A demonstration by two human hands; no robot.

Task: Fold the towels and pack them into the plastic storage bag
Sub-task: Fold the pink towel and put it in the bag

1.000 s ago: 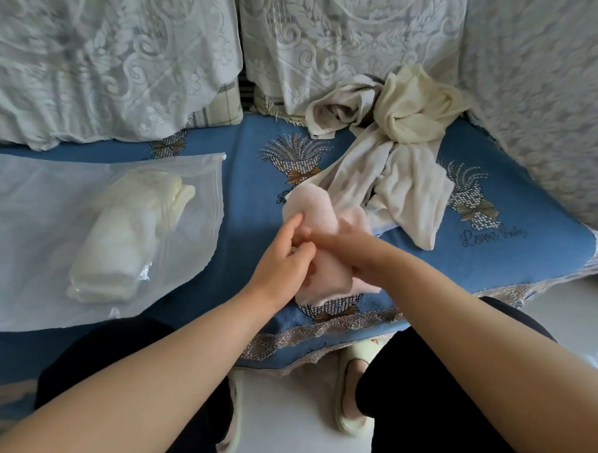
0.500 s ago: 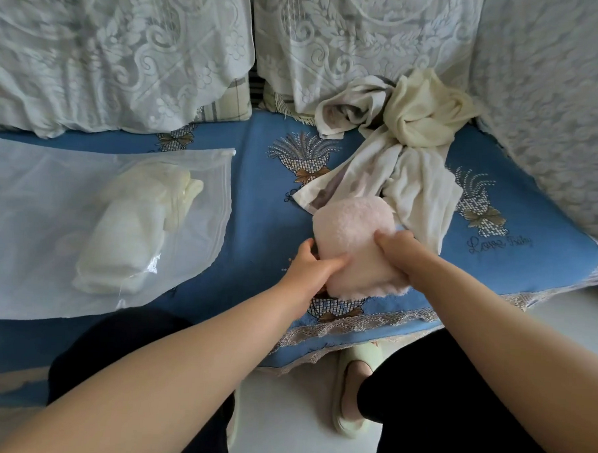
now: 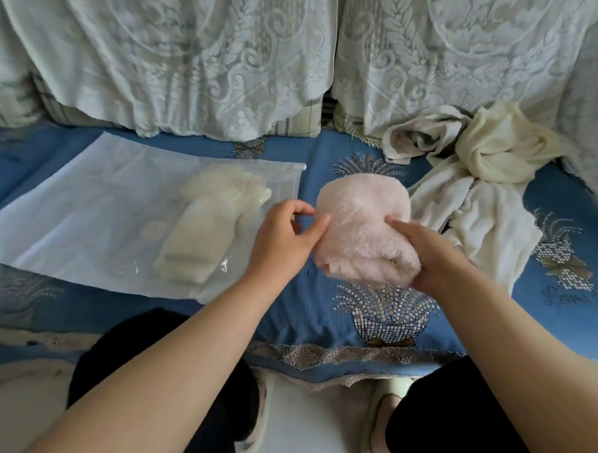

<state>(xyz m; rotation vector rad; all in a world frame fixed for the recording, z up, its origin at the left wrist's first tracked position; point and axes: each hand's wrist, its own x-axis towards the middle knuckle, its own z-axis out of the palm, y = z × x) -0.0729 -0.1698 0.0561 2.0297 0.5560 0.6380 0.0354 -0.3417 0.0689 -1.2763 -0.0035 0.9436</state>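
Observation:
A folded pink towel (image 3: pixel 361 225) is lifted just above the blue sofa cover (image 3: pixel 307 315). My right hand (image 3: pixel 426 259) grips its lower right side. My left hand (image 3: pixel 283 239) is at its left edge, thumb against the towel and fingers curled over the open edge of the plastic storage bag (image 3: pixel 86 210); I cannot tell if it holds that edge. The bag lies flat to the left with a folded cream towel (image 3: pixel 205 232) inside. A pile of unfolded white and cream towels (image 3: pixel 474 186) lies at the right rear.
Lace-covered cushions (image 3: pixel 195 57) stand along the back of the sofa. The seat's trimmed front edge (image 3: pixel 336 356) runs across the bottom, with my knees and slippers (image 3: pixel 381 425) on the pale floor below it.
The pink towel was folded smaller, lifted off the seat and carried left to the bag's opening. My left hand shifted from under the towel to its left edge.

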